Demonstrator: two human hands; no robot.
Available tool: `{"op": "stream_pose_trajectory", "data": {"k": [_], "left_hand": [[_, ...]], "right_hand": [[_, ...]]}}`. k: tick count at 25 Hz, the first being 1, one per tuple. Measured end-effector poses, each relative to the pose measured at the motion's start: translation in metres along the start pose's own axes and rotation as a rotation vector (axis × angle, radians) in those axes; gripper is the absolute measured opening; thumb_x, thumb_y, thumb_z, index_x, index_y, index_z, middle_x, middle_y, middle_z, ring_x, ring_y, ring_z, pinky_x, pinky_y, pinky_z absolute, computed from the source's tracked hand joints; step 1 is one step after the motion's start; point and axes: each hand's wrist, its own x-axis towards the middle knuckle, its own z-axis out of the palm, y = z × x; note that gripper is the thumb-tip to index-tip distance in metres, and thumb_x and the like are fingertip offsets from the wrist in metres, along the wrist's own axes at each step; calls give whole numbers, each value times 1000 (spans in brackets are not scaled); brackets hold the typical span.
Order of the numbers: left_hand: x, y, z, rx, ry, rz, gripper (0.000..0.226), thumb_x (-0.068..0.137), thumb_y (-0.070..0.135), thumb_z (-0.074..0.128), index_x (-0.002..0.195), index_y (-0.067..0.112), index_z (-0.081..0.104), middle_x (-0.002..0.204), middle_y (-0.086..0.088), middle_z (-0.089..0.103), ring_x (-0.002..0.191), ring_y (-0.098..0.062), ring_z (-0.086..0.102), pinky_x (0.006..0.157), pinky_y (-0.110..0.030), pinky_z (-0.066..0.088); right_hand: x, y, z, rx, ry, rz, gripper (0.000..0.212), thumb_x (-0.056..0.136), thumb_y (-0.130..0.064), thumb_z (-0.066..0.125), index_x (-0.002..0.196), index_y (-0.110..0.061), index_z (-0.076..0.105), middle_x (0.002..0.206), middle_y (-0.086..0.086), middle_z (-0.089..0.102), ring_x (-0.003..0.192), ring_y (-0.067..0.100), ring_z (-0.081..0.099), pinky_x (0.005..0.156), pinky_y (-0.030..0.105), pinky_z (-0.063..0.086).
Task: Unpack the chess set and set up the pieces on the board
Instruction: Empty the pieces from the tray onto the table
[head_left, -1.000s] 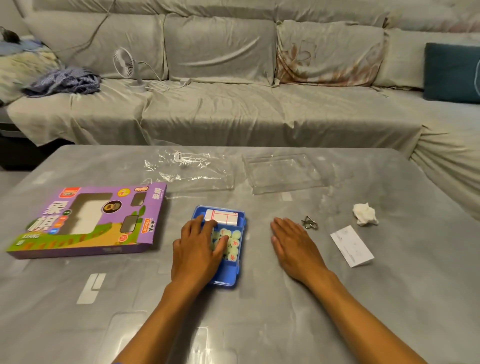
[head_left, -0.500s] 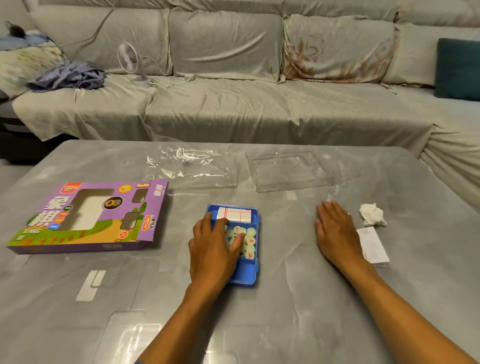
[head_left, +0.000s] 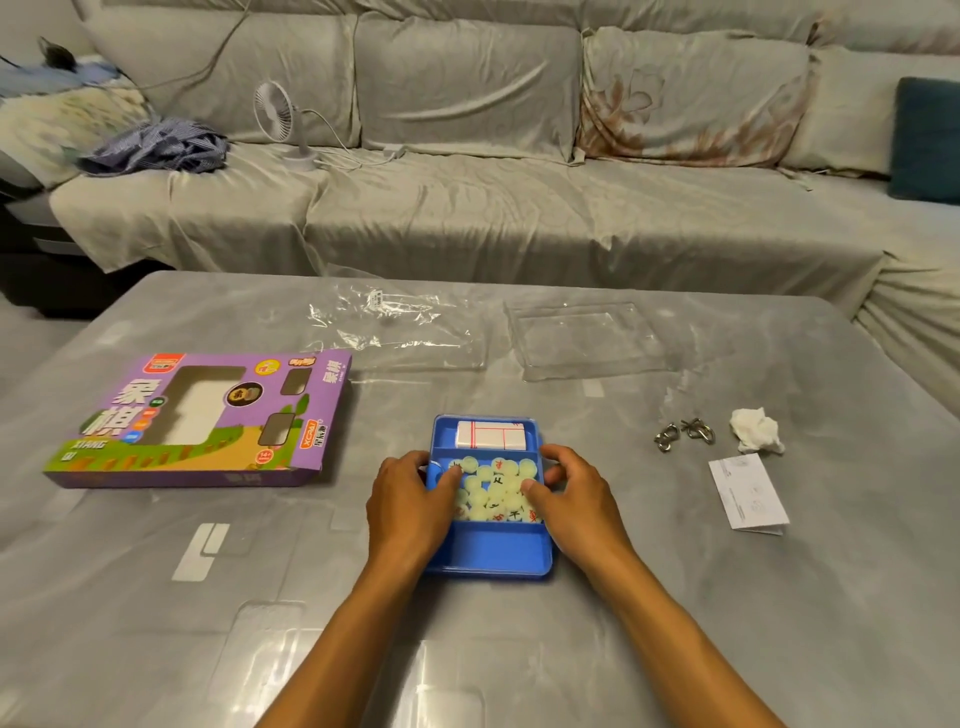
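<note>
Far left on the grey table (head_left: 156, 597): purple chess-set box (head_left: 202, 418), flat, window side up, well apart from the hands. Behind and right of it: crumpled clear wrapper (head_left: 395, 327), then a clear plastic lid (head_left: 587, 338).

Centre: blue tray (head_left: 491, 553), split into compartments. Far compartment: folded paper board (head_left: 491, 434), white with red lines, not yet unfolded. Middle compartment: heap of pale round pieces (head_left: 493, 493) with red and black characters, loose and jumbled. Near compartment: bare.

Left hand (head_left: 410, 512) curled over the tray's left wall, thumb on the pieces at that edge. Right hand (head_left: 576, 499) curled likewise on the right wall, thumb touching the pieces. Whether any single piece is pinched: cannot tell.

Judged handling: tray thin, light, a little flexible; best held at both side walls and kept level, or tipped slowly. Pieces small, smooth, light, apt to slide and roll on the glossy top; best taken one at a time by the rim. Board limp, creased; best lifted by an edge.

Right of the tray: metal ring puzzle (head_left: 683, 434), crumpled tissue (head_left: 756, 428), folded paper slip (head_left: 748, 491).
</note>
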Motion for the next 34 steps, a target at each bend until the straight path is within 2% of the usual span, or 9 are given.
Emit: {"op": "stream_pose_trajectory", "data": {"k": [4,9,13,18,21,23,26,29,34], "left_hand": [[-2,0,-17,44,-6,24,42,86,43,63,119,17,59,109,0,66,79,-7,56,54,-11,41],[-5,-6,-21,-81,34,-59,41,84,41,66,115,15,60,104,0,66,77,-7,57,52,-12,43],[-9,-3,-16,-27,84,-37,40,84,42,65,112,15,64,106,-2,68,78,-8,56,49,-10,37],[-7,-5,-19,-133,66,-94,34,87,36,65,114,16,63,108,-3,68,82,-9,59,58,-20,51],[-7,-5,-26,-281,-118,-168,33,89,29,65,119,19,56,107,-2,66,82,-14,68,58,-29,58],[-8,0,-30,-323,-238,-204,42,88,25,66,126,21,47,107,-2,65,79,-16,69,51,-23,54],[-5,0,-33,-330,-285,-183,66,86,19,68,139,31,31,118,-4,62,87,-19,69,51,-23,54],[-2,-3,-33,-337,-269,-154,65,88,25,66,140,36,28,120,-5,61,84,-20,69,50,-23,54],[-1,-7,-28,-219,-109,-119,43,84,42,67,112,27,39,104,-4,66,73,-18,69,45,-22,51]], "right_hand": [[1,1,12,-42,74,-33,38,92,-35,61,126,-22,51,105,-3,61,91,11,64,68,28,57],[-1,-6,22,-33,177,20,27,86,-42,66,98,-18,59,83,-4,65,78,10,64,63,30,55],[-2,-5,22,8,231,44,26,83,-43,70,85,-19,61,78,-6,66,74,10,65,64,35,58],[-1,-4,8,54,41,69,21,86,-36,69,101,-23,62,92,-5,69,84,12,67,69,34,60],[0,-3,-5,45,-35,42,26,90,-32,64,115,-24,62,96,-5,68,83,10,67,63,26,58],[4,-2,-9,-9,-5,-25,28,92,-31,62,118,-23,63,94,-5,66,83,8,65,61,23,54],[12,1,-7,-42,4,-86,31,93,-33,59,122,-23,63,103,-3,63,91,10,62,73,31,57],[15,5,-5,-107,25,-132,32,94,-36,57,122,-24,63,105,-3,61,92,11,61,77,34,56],[9,10,-4,-320,102,-197,31,95,-47,49,110,-24,64,103,-6,64,87,7,58,68,24,50]]}}
